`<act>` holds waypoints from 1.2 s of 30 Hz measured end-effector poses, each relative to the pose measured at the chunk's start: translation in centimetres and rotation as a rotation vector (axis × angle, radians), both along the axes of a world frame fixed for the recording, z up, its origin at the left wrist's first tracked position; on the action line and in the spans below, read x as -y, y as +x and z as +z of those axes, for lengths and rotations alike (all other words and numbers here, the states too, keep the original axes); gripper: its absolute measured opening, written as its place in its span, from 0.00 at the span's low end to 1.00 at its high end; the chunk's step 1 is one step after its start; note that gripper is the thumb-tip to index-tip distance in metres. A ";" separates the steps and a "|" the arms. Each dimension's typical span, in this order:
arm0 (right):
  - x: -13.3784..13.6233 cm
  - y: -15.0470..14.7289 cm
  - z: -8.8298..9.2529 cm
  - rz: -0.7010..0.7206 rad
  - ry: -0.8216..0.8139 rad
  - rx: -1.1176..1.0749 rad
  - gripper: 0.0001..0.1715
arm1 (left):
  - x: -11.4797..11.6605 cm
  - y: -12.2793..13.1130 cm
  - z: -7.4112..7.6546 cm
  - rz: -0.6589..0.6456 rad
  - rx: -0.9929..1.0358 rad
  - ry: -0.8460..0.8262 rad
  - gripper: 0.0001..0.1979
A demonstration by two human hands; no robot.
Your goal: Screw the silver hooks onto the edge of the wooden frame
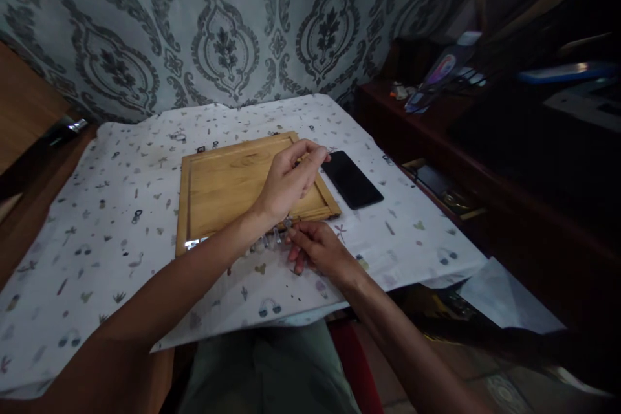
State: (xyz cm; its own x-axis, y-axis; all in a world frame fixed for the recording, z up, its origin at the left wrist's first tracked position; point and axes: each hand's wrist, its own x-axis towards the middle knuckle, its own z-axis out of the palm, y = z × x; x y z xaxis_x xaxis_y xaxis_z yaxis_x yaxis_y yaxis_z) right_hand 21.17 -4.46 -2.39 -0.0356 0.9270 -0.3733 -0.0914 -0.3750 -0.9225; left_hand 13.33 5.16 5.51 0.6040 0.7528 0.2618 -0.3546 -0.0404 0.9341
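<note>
A wooden board with a raised rim lies on a white patterned cloth. Over its right part hovers my left hand, fingers curled and tips drawn together; whatever they may hold is too small to make out. At the board's front edge, my right hand pinches a small clear piece between thumb and forefinger. More small clear pieces lie beside it on the cloth, partly covered by my left forearm. A black phone rests flat to the right of the board, close to my left fingertips.
Patterned wallpaper rises behind the table. To the right stands a dark red desk with a partly open drawer and a clear bottle on top. A wooden piece of furniture borders the left side.
</note>
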 end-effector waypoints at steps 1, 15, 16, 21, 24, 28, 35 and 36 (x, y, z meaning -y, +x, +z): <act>0.0 0.0 0.0 0.001 0.000 -0.001 0.19 | -0.1 -0.1 0.1 -0.044 0.004 -0.004 0.12; 0.2 -0.1 0.5 -0.012 -0.029 0.009 0.14 | 0.3 -1.6 1.3 0.054 -0.182 0.073 0.06; 0.2 -0.1 0.5 -0.011 -0.026 0.009 0.14 | 0.6 -1.6 1.4 0.099 -0.178 0.061 0.06; 0.2 -0.2 0.4 -0.013 -0.012 0.007 0.16 | 1.3 -0.9 1.5 0.139 -0.108 -0.085 0.10; 0.1 -0.1 0.3 -0.007 -0.009 0.003 0.18 | 0.9 -0.5 1.2 0.123 -0.079 -0.095 0.12; 0.0 -0.1 0.2 -0.007 -0.014 0.000 0.18 | -0.1 -0.4 0.9 -0.054 -0.092 -0.064 0.13; 0.0 -0.2 0.1 -0.011 -0.022 0.014 0.16 | -1.3 -1.0 0.5 -0.340 -0.044 -0.001 0.13; 0.0 -0.1 0.1 -0.008 -0.023 0.012 0.16 | -1.4 -1.1 0.5 -0.339 -0.042 0.000 0.13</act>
State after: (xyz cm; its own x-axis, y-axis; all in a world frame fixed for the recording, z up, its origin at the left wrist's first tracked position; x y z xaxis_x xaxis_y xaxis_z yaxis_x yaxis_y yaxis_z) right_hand 21.03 -4.50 -2.24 -0.0235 0.9184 -0.3949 -0.0833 -0.3954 -0.9147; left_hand 12.23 6.55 5.98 0.8302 0.5072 0.2313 -0.3091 0.0735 0.9482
